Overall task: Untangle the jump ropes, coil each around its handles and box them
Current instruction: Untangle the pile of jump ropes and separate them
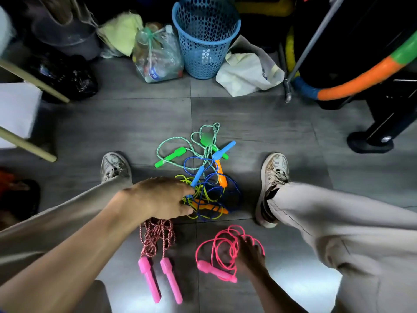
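Note:
A tangle of jump ropes lies on the grey floor between my feet: a green rope (171, 154) with green handles, a blue rope (223, 151) with light-blue handles, and a yellow rope (204, 196) with orange handles (221, 175). My left hand (158, 198) reaches into the tangle's left side, its fingertips among the yellow and blue cords. A red-and-white rope (158, 240) with two pink handles (158, 281) lies apart, nearer me. My right hand (249, 254) holds the loops of a pink rope (225, 247), whose pink handle (214, 271) points left.
A blue mesh basket (205, 39) stands at the back, beside a clear bag of bottles (156, 57) and a pale cloth bag (246, 73). A foam hoop (361, 80) and black equipment base (370, 141) are at right. White box (15, 111) at left.

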The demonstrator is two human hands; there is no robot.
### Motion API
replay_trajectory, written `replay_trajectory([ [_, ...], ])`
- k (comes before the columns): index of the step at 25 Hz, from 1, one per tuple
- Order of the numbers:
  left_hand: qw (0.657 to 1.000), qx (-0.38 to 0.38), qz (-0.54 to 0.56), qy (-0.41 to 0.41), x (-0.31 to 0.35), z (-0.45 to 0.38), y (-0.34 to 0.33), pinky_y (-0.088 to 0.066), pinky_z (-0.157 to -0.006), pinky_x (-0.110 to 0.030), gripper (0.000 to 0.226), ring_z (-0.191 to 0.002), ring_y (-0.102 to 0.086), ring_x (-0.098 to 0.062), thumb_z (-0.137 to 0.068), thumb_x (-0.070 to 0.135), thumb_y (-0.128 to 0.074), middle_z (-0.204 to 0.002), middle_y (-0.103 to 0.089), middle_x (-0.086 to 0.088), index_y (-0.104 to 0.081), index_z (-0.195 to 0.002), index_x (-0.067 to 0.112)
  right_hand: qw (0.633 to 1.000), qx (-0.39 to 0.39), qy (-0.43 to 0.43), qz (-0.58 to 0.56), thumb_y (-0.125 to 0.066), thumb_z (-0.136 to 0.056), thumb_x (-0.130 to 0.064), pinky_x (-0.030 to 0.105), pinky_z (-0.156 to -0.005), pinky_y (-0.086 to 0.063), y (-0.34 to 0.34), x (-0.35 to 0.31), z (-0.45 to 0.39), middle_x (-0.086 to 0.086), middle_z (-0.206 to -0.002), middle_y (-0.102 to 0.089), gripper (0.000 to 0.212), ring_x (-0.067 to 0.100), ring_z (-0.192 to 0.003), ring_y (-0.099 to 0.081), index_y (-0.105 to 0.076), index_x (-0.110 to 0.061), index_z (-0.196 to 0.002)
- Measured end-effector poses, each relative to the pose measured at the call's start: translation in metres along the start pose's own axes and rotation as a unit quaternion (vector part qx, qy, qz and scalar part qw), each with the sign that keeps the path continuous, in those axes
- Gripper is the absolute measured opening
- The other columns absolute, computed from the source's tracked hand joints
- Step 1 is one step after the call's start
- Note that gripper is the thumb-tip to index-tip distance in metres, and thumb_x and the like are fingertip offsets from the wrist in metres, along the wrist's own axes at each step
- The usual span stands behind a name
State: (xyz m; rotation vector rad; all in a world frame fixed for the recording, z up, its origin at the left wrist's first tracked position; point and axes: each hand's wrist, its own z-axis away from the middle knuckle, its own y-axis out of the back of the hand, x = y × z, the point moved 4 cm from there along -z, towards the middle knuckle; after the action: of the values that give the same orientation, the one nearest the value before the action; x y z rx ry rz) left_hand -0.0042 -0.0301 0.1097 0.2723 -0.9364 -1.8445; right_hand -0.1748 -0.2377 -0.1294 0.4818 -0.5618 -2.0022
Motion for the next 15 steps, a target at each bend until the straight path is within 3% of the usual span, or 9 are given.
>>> replay_trajectory([
  [2, 1.0, -0.006, 0.009, 0.009, -0.004, -0.001, -0.003, -0.038, -0.104, -0.028, 0.056, -0.128, -0.048, -0.019, -0.094, 0.052, -0.049, -0.143, -0.048, 0.005, -0.035, -0.146, 0.033, 0.998, -0.019, 0.023, -0.047, -0.052, -0.091, -0.022, 0.049, -0.111, -0.031, 0.003, -0.006, -0.002, 0.005, -0.152, -0.03, 0.07, 0.033, -0.141, -0.027, -0.018, -0.036, -0.15],
  [6, 1.0, 0.004, 0.017, 0.013, -0.008, -0.004, -0.006, -0.038, -0.104, -0.03, 0.054, -0.127, -0.048, -0.019, -0.094, 0.052, -0.048, -0.141, -0.05, 0.006, -0.037, -0.144, 0.033, 0.978, 0.14, 0.013, -0.152, -0.055, -0.088, -0.016, 0.036, -0.096, -0.042, 0.035, -0.023, -0.011, 0.006, -0.133, -0.055, 0.046, 0.029, -0.124, -0.049, -0.048, -0.02, -0.133],
  [10, 0.999, 0.021, 0.03, 0.009, -0.014, -0.007, -0.013, -0.038, -0.104, -0.027, 0.053, -0.128, -0.048, -0.018, -0.095, 0.051, -0.047, -0.141, -0.05, 0.008, -0.036, -0.144, 0.035, 0.966, 0.163, 0.097, -0.175, -0.055, -0.086, -0.01, 0.033, -0.088, -0.044, 0.074, -0.069, -0.039, 0.006, -0.128, -0.061, 0.04, 0.028, -0.117, -0.056, -0.056, -0.017, -0.125],
  [12, 0.999, 0.025, 0.03, 0.018, -0.021, -0.007, -0.018, -0.038, -0.105, -0.028, 0.052, -0.128, -0.048, -0.018, -0.094, 0.051, -0.048, -0.139, -0.052, 0.007, -0.038, -0.143, 0.034, 0.966, 0.157, 0.155, -0.135, -0.055, -0.084, -0.005, 0.032, -0.091, -0.043, 0.092, -0.099, -0.061, 0.007, -0.135, -0.057, 0.048, 0.028, -0.121, -0.054, -0.054, -0.016, -0.131],
  [15, 0.999, 0.039, 0.025, 0.015, -0.027, -0.007, -0.018, -0.039, -0.104, -0.03, 0.052, -0.128, -0.047, -0.017, -0.094, 0.052, -0.046, -0.137, -0.053, 0.005, -0.038, -0.142, 0.033, 0.967, 0.127, 0.205, -0.078, -0.051, -0.081, 0.003, 0.035, -0.1, -0.043, 0.109, -0.13, -0.086, 0.009, -0.15, -0.039, 0.074, 0.029, -0.13, -0.048, -0.032, -0.017, -0.149],
])
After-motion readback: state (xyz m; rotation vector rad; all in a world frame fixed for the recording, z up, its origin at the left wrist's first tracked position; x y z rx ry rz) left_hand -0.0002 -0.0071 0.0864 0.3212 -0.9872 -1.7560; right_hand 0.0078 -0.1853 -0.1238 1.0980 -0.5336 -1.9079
